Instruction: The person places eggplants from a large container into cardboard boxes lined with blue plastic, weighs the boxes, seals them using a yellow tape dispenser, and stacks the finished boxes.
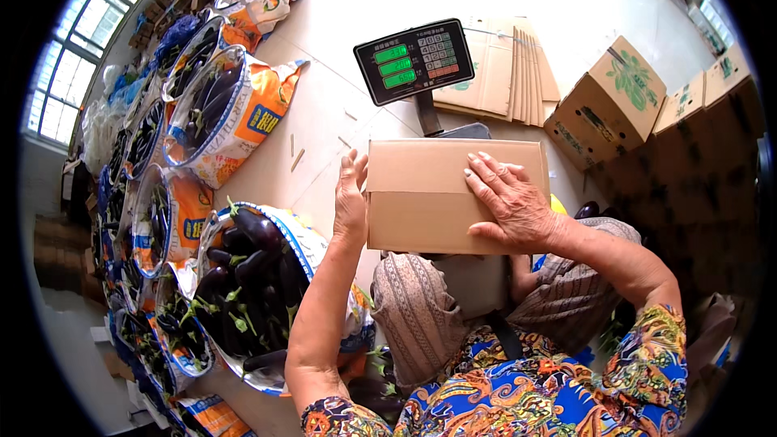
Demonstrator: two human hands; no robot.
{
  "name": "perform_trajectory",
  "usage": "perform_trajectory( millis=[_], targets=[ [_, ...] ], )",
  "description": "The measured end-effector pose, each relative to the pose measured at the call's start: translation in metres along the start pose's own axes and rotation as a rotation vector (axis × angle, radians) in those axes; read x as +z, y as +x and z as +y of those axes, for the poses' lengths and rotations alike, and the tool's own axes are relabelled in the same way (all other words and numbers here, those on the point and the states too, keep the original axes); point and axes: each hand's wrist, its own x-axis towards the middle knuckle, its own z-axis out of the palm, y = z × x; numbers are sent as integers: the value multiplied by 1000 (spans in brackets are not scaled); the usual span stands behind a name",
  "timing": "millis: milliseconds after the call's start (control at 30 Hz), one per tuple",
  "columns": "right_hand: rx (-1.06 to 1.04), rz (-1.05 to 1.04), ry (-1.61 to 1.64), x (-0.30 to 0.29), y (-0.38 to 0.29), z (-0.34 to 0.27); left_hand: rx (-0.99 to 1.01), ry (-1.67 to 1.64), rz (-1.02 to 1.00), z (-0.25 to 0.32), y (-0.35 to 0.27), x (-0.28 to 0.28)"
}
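Before my knees sits a plain brown cardboard box (425, 212), its top flaps folded down with a seam across them. My left hand (352, 197) is upright along the box's left side, palm toward it. On the right part of the lid, my right hand (510, 203) lies flat with fingers spread. Just behind the box rises the black display (414, 62) of an electronic scale, with lit green number windows and a keypad. A grey corner of the scale's platform (467, 131) shows behind the box; what lies under the box is mostly hidden.
Woven sacks of eggplants (261, 279) crowd the left side, with more sacks (227, 109) farther back. Flattened cartons (510, 73) lie tied behind the scale. Closed printed cartons (607, 103) are stacked at right. Small scraps (297, 159) litter the tiled floor.
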Motion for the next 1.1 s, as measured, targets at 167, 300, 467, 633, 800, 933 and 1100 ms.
perform_trajectory(
  millis=[167,300,467,633,800,933,1100],
  targets=[
    [-23,-86,-6,-2,1,-2,51,323,-220,33,27,0],
    [-68,-87,5,-4,5,-4,258,619,-200,14,33,13],
    [-116,-80,60,-5,12,-5,360,893,-171,14,26,28],
    [176,294,65,4,22,17,459,881,-110,10,30,10],
    [872,208,558,-18,-7,79,466,875,-111,8,30,17],
    [724,-167,422,-27,-30,78,469,892,-112,13,30,20],
    [564,-13,265,-20,-29,79,456,913,-89,15,26,22]
  ],
)
